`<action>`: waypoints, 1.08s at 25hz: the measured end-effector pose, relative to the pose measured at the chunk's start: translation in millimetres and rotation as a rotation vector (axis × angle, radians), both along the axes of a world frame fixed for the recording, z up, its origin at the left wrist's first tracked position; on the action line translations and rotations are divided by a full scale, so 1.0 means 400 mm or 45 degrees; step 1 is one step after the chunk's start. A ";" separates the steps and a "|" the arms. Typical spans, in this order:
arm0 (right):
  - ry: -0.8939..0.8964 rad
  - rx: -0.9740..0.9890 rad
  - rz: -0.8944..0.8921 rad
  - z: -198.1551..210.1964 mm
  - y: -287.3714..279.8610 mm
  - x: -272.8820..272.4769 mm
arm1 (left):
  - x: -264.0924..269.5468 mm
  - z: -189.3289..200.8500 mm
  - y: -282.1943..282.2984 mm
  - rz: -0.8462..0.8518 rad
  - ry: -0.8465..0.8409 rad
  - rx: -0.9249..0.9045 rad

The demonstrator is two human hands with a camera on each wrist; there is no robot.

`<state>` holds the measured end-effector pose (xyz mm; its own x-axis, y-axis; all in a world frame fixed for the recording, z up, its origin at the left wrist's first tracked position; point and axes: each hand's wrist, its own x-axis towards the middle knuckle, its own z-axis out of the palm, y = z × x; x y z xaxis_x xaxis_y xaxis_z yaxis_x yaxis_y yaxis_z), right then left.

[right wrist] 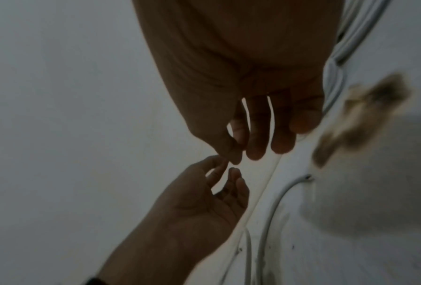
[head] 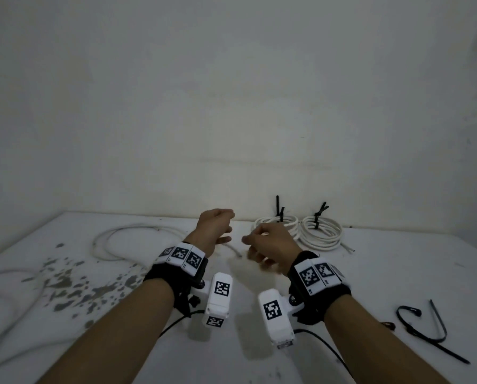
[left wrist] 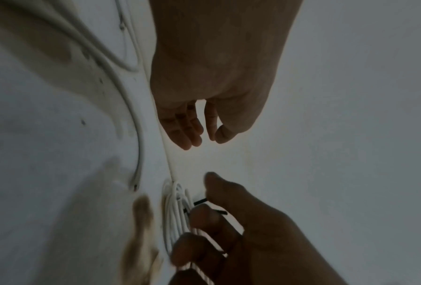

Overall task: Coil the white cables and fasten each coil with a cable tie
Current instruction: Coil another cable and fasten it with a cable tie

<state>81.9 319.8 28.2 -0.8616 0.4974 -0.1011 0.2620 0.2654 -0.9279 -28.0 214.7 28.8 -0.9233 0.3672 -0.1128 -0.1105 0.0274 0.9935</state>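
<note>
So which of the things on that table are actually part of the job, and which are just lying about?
Part of the job:
- two tied coils
- loose white cable
- spare black cable ties

Just lying about:
- grey stains on the table
- wrist cameras

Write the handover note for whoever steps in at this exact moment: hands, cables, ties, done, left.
Left hand: raised above the table, fingers loosely curled, holding nothing.
Right hand: also raised, relaxed, empty, just in front of the coils.
Done: two coiled white cables, side by side at the back wall, each cinched with a black cable tie.
Left: loose white cable sprawled on the stained white table, far left; at least one more at the left edge.
Spare black cable ties lie near right.
Next, probably: coil the loose cable.
</note>
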 end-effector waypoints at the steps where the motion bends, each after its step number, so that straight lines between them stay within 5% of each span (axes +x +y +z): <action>1: -0.055 0.115 0.104 0.010 -0.042 -0.002 | 0.005 0.013 -0.045 0.006 0.004 0.012; 8: -0.390 1.258 1.002 0.013 -0.324 -0.012 | 0.028 0.054 -0.446 0.089 -0.026 0.070; 11: -0.535 1.297 1.119 -0.018 -0.392 -0.041 | 0.043 0.039 -0.607 0.024 0.004 -0.110; 17: -0.403 1.476 1.051 0.028 -0.426 -0.097 | 0.084 0.010 -0.700 -0.510 0.142 -0.689; 19: -0.129 1.405 0.886 0.069 -0.431 -0.107 | 0.100 -0.001 -0.687 -0.665 0.190 -0.849; 23: 0.475 1.049 0.490 0.224 -0.431 -0.132 | 0.091 -0.001 -0.676 -0.464 0.333 -0.695; 27: 0.617 0.635 0.058 0.366 -0.393 -0.134 | 0.059 0.034 -0.699 -0.070 0.525 -0.638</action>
<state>28.1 162.6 174.6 -0.7732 0.3465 0.5312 -0.1725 0.6911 -0.7019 -4.4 -64.8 42.3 -0.9089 0.4100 0.0767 0.2917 0.4934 0.8194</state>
